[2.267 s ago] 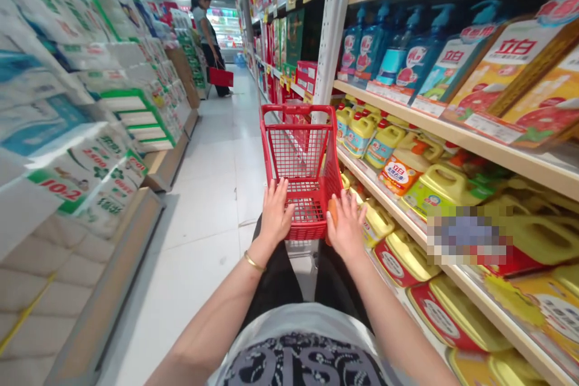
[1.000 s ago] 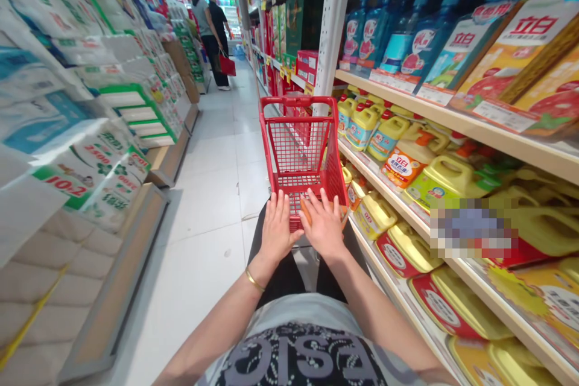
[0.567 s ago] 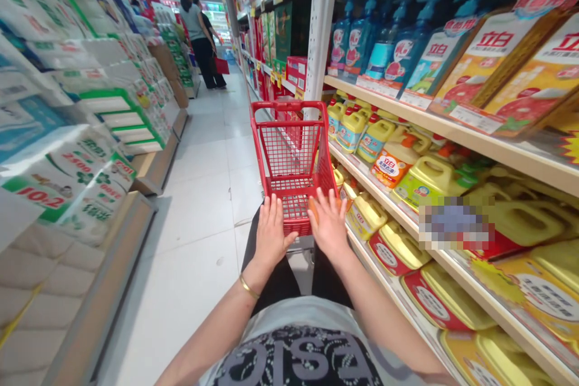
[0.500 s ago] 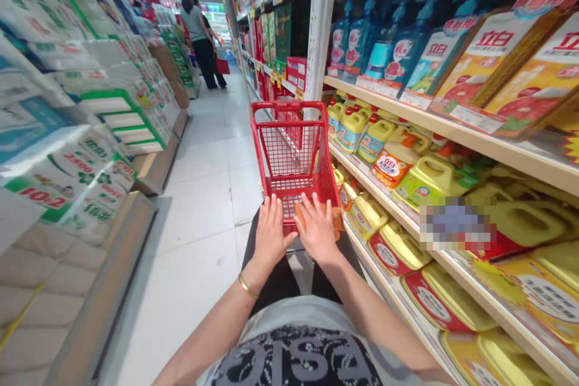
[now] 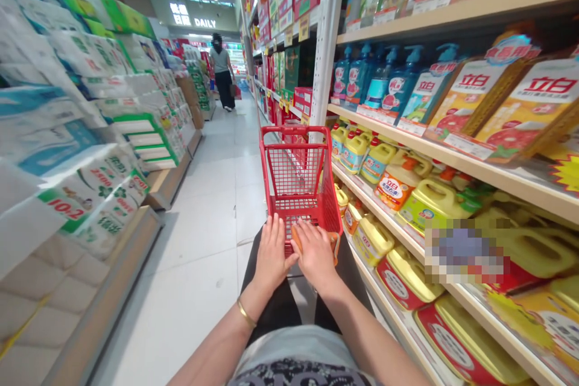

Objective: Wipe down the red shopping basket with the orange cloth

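A red shopping cart with mesh sides stands directly in front of me. At its near end lies my left hand, fingers straight and side by side, thumb apart, holding nothing that I can see. My right hand is beside it, with its fingers bent over a flat orange object at the cart's near edge. Most of that object is hidden under the hand, so its kind does not show. The two thumbs nearly meet. Whatever part of the cart's handle lies beneath my palms is out of sight.
Shelves on my right hold yellow detergent jugs and blue pump bottles. Stacked white tissue packs line the left side. A tiled floor runs ahead between them. Further along the aisle a person is seen from behind.
My right hand's fingers have drawn together and bent over the orange object, where they were spread before. The view has tilted up slightly. Of two people ahead, one shows clearly now.
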`<action>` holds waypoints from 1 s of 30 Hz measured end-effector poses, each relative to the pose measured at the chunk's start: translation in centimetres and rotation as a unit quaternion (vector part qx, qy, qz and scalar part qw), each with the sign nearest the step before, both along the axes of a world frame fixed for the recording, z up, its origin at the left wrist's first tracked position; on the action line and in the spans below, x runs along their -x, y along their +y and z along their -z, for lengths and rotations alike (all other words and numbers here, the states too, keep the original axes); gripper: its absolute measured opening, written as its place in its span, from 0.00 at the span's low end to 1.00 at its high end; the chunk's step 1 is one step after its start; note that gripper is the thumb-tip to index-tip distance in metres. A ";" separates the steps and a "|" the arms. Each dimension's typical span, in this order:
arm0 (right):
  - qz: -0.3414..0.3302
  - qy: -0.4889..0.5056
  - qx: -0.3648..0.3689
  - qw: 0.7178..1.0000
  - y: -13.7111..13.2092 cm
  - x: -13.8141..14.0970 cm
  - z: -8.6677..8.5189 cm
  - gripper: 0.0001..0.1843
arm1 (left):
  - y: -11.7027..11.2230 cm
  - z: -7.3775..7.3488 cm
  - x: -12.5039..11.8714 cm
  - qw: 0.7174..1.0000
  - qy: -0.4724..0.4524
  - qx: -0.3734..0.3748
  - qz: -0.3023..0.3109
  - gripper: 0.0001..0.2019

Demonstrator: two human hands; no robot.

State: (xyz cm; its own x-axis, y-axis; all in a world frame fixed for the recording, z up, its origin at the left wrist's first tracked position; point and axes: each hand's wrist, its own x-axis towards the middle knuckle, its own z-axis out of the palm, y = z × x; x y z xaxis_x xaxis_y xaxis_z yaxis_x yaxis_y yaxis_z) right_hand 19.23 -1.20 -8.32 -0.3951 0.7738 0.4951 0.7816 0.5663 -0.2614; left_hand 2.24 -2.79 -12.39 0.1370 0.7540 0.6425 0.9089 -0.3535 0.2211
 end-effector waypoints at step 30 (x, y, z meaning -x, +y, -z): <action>0.152 -0.006 0.028 0.988 -1.1 -6.3 -2.1 0.29 | -4.1 -1.5 0.4 0.995 -0.046 0.074 0.047 0.49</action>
State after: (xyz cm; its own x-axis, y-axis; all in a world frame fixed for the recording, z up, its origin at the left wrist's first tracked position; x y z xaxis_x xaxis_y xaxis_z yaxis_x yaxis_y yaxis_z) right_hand 25.53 -2.33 -6.25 -0.1456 0.8834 0.4454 0.9163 0.2902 -0.2759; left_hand 1.88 -6.85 -10.86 0.1571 0.8276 0.5389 0.8469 -0.3936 0.3576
